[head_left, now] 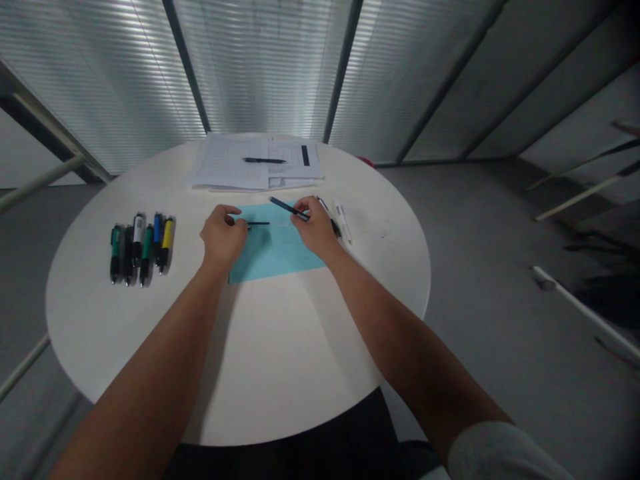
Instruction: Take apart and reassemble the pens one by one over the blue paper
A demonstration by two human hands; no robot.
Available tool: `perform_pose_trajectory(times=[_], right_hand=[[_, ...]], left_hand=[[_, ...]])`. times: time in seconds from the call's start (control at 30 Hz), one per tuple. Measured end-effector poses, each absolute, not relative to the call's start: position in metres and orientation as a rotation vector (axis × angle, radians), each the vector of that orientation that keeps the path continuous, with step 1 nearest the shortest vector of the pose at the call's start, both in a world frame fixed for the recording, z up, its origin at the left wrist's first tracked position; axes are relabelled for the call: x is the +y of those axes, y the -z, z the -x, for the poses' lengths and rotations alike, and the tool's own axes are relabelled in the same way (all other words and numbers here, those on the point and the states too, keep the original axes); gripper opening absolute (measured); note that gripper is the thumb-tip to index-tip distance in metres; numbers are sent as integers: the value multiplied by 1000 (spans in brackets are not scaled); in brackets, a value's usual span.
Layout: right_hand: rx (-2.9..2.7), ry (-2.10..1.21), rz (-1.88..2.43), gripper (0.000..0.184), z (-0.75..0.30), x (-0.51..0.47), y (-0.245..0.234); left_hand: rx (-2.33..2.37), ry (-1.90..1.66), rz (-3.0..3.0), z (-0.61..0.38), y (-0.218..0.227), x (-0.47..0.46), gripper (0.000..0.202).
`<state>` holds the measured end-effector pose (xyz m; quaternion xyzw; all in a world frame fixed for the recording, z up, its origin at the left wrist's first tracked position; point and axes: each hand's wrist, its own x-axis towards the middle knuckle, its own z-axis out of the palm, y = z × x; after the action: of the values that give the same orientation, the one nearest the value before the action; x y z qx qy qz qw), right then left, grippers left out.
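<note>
Over the left part of a light-blue sheet [265, 260], my left hand [224, 233] is closed, thumb and fingers pinched together. From its fingertips a thin dark pen part [259, 223], like a refill, points right; the end in the fingers is hidden. My right hand [315, 223] is closed around a dark pen barrel [283, 204], which slants up to the left above the sheet. Just right of that hand lie a black-and-white pen [334, 225], partly covered by it, and a white pen [343, 222].
Several click pens, among them a green pen [146, 253] and a yellow pen [166, 247], lie in a row at the left of the round white table [280, 373]. Stacked papers [230, 170] at the back carry a black pen [265, 160]. Blinds [265, 67] hang behind.
</note>
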<state>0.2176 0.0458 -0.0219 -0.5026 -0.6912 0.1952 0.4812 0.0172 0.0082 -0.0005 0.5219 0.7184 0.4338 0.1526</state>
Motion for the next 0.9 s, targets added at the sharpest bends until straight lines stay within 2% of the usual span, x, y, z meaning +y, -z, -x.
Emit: perform_pose_trajectory(times=[0.17,0.33,0.5,0.67,0.77,0.9], right_hand=[[-1616,-562,1194,27,-217,43,20],[-1550,-882,1058,23,-215,37,12],[-1478,-1204,892,31,-214,36,6],[-1346,-1453,800,25,-220,32,-1],[-1256,-1504,789,28,-222,30,-5],[-1216,-1535,842,21,-221,32,-4]], left_hand=[[2029,-1283,-1542,-16,1,9,26],[2000,-1334,-1559,-14,4,10,24],[1982,-1326,-1530,-13,6,12,24],[1970,-1344,-1530,-12,8,13,22],[1982,-1322,-1540,-12,9,13,23],[1997,-1297,-1557,-13,7,12,22]])
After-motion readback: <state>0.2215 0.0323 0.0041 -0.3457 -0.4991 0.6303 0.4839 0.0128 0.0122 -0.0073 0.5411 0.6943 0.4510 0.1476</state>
